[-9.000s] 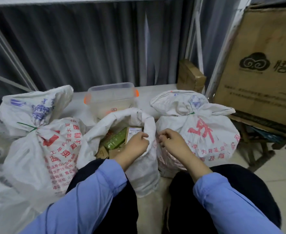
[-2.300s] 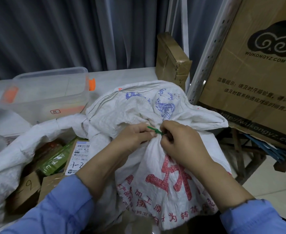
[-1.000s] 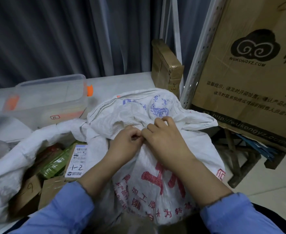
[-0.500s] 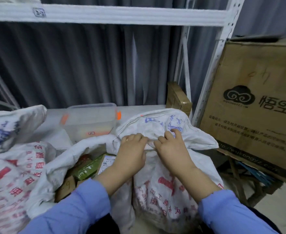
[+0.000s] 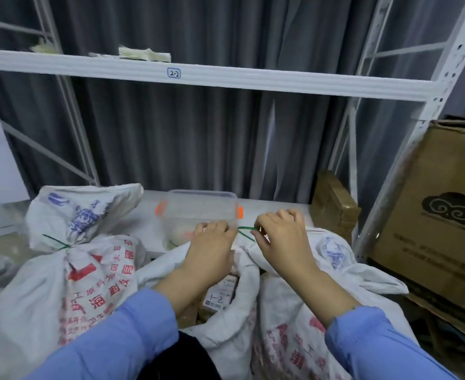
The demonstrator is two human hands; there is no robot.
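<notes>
Head view: a green tie (image 5: pixel 246 231) is being held up between the two hands, just above the tops of the sacks and in front of the tub (image 5: pixel 198 207). The tie is being pinched by the right hand (image 5: pixel 280 242) between thumb and forefinger, while the other fingers are being kept loosely curled. The left hand (image 5: pixel 212 248) is being held just beside the other end of the tie with its fingers bent, but it cannot be told whether this end is being gripped or only touched. The tie is being seen as two thin strands between the hands. Below the right hand the right sack (image 5: pixel 330 259) is lying with its top loose and crumpled. Below the left wrist the middle sack (image 5: pixel 239 319) is standing open, and a label (image 5: pixel 220 294) marked 1-2 is being shown inside it. At the left, the left sack (image 5: pixel 88 270) is being kept closed by a second tie (image 5: pixel 57 242). A carton (image 5: pixel 439 215) is standing at the far right, beside the rack (image 5: pixel 280 83).
</notes>
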